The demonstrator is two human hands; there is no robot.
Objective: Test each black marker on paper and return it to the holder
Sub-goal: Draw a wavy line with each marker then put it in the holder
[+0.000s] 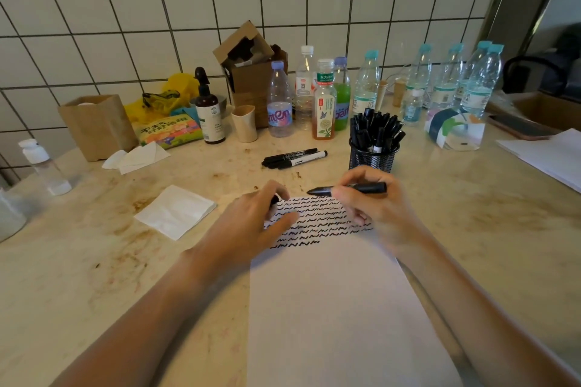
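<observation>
A white paper sheet (339,308) lies in front of me, its far end covered with rows of black squiggles. My right hand (371,201) grips a black marker (364,188) held level above the sheet's top edge, uncapped tip pointing left. My left hand (251,223) rests on the paper's top left corner with a small black cap (274,200) pinched in its fingers. Behind stands a black mesh holder (372,159) full of black markers. Several more black markers (294,158) lie loose on the counter left of the holder.
Bottles (323,104) line the tiled back wall, beside a cardboard box (251,72) and a brown pump bottle (209,110). A folded napkin (176,212) lies left of the sheet. More paper (547,154) and a phone (518,127) sit at the right.
</observation>
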